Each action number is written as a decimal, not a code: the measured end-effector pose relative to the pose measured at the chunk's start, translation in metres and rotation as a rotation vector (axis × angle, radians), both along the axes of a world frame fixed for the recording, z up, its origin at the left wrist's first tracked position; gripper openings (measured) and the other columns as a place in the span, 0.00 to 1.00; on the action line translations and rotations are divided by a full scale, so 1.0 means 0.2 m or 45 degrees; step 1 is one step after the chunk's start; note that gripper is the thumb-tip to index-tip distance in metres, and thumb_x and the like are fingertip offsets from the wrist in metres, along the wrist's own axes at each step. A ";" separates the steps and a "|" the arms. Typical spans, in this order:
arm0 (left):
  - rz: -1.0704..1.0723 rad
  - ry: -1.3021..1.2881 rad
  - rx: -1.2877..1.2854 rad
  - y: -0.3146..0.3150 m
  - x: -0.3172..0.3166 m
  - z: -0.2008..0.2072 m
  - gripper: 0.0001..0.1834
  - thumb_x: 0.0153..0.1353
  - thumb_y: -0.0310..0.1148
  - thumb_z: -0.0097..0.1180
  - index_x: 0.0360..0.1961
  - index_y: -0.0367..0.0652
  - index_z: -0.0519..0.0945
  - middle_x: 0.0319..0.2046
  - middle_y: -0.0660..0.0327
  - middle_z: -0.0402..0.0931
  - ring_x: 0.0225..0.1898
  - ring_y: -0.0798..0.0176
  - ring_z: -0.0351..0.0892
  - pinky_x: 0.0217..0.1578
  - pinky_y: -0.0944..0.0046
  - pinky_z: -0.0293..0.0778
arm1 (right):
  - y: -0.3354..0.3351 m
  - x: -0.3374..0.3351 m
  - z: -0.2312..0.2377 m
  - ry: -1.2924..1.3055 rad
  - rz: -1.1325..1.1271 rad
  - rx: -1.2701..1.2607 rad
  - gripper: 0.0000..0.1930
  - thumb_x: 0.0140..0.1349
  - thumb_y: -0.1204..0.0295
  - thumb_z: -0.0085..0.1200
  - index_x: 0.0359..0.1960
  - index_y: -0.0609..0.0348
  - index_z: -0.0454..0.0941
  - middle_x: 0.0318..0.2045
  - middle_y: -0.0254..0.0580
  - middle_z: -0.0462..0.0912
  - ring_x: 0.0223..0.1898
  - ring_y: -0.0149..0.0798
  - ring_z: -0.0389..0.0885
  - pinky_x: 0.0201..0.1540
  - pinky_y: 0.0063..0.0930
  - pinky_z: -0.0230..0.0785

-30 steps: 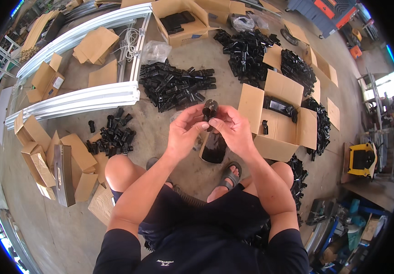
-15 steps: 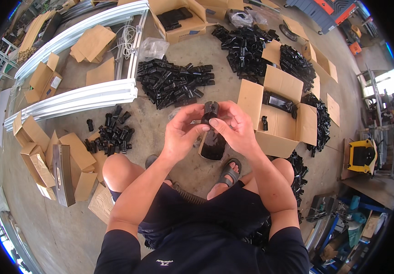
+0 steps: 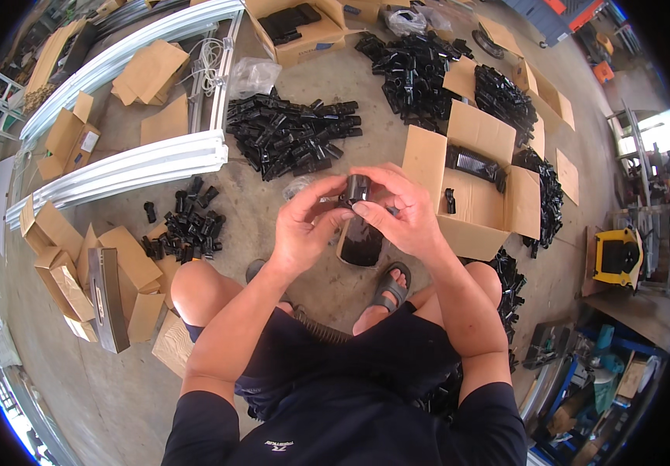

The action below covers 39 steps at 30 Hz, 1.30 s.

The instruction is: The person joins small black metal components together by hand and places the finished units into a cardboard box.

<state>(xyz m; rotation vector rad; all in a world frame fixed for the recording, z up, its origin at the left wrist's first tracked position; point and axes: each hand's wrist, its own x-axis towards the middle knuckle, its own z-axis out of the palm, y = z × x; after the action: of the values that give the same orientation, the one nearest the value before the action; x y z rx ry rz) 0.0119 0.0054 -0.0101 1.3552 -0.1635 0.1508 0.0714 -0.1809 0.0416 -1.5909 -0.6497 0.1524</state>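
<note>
Between my two hands, in front of my knees, is a short black tubular fitting (image 3: 358, 189). My left hand (image 3: 309, 221) pinches it from the left with thumb and fingers. From the right, my right hand (image 3: 398, 210) closes on the same piece, its thumb pressed on the lower end. Below them on the floor stands an open container (image 3: 361, 247) with dark contents, its top partly covered by my hands. Beyond my hands lies a heap of similar black fittings (image 3: 288, 132), and a smaller heap (image 3: 191, 225) sits to the left.
An open cardboard box (image 3: 471, 233) at the right holds a row of black pieces. More black fittings (image 3: 420, 78) are piled behind it. White metal profiles (image 3: 125, 175) form a frame at the left. Flattened cartons (image 3: 121, 268) lie near my left knee, and a yellow-framed object (image 3: 617, 256) is far right.
The black fitting has been turned in my fingers, so its side now shows more than its slotted end. Both hands stay closed on it. The view has shifted slightly.
</note>
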 end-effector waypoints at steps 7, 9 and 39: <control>-0.009 -0.132 0.199 0.00 -0.01 0.00 0.29 0.64 0.10 0.58 0.66 0.37 0.72 0.58 0.53 0.78 0.57 0.59 0.81 0.55 0.60 0.81 | -0.01 -0.02 0.03 -0.119 -0.068 -0.069 0.19 0.60 0.77 0.67 0.54 0.63 0.83 0.42 0.40 0.82 0.37 0.28 0.83 0.33 0.20 0.79; -0.024 -0.190 0.192 -0.01 0.00 0.01 0.30 0.64 0.10 0.58 0.67 0.37 0.71 0.59 0.52 0.78 0.57 0.59 0.81 0.56 0.60 0.81 | -0.02 -0.02 0.03 -0.119 -0.093 -0.067 0.18 0.60 0.76 0.66 0.53 0.63 0.83 0.42 0.41 0.82 0.36 0.27 0.83 0.33 0.20 0.78; 0.308 -0.236 1.028 0.13 -0.01 -0.03 0.48 0.55 0.24 0.72 0.75 0.40 0.61 0.45 0.52 0.87 0.46 0.51 0.87 0.48 0.59 0.82 | -0.11 -0.03 -1.79 -0.376 0.098 -1.796 0.11 0.64 0.71 0.50 0.40 0.62 0.83 0.43 0.50 0.86 0.49 0.50 0.84 0.46 0.43 0.81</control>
<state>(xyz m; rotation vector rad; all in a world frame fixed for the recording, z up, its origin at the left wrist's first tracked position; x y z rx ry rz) 0.0097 0.0324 -0.0154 2.1665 -0.2277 0.4480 0.0654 -0.2036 -0.3164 -2.9777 -0.8950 0.5146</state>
